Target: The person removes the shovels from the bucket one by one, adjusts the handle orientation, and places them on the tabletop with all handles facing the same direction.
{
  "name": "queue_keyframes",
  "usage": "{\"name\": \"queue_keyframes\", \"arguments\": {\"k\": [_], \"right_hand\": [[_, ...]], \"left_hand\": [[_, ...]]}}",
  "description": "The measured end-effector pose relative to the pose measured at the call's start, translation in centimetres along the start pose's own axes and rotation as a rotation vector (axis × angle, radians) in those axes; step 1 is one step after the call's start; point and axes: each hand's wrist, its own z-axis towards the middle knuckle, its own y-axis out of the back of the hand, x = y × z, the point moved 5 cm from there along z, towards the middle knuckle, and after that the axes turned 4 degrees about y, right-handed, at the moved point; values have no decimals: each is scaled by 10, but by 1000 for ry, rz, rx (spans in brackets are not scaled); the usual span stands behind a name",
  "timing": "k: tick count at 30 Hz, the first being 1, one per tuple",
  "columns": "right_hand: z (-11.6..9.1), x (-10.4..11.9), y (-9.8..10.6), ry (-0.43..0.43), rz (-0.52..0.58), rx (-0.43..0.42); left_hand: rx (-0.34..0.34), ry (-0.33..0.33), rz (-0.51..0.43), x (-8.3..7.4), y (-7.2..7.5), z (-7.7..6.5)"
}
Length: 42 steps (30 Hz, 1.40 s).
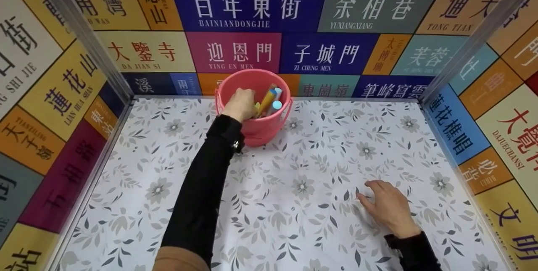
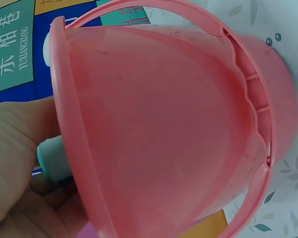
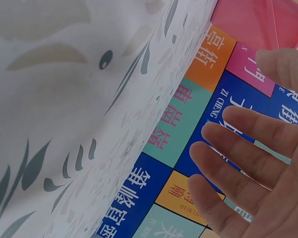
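Note:
A pink bucket with a handle stands at the back of the flower-patterned table. My left hand reaches over its rim, fingers down among several thick, marker-like sticks. One stick is orange-yellow with a blue end, and another shows a mint round end. In the left wrist view a mint stick end shows between thumb and fingers; the fingertips are hidden behind the bucket wall, so I cannot tell whether they grip it. My right hand hovers low at the front right, fingers spread, holding nothing.
Panels with coloured Chinese place-name signs rise behind the table and on both sides. Metal corner posts join the panels. The bucket stands close to the back panel.

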Motion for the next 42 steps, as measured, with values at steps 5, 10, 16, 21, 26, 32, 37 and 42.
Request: {"name": "queue_keyframes", "arguments": {"k": [5,10,16,21,26,32,37,42], "right_hand": [[0,1,1,-19,11,24],[1,2,3,-23,16,27],[2,5,4,-27,29,32],[3,6,5,-10,37,16],[2,8,5,56,16,-58],[4,10,2,49,34,-56],[8,13,1,57,43,-61],[14,18,3,85,44,-74]], "left_hand": [[-15,-28,-17,2,2,-2],[-12,-42,-64,7,6,-1],[0,-67,-171,-23,54,-59],[-98,-139,-185,-39,85,-104],[-190,-146,-268,-26,93,-124],[-350,-183,-374,-9,91,-147],[-493,-222,-470,1,82,-162],[-615,-294,-518,8,77,-173]]}}
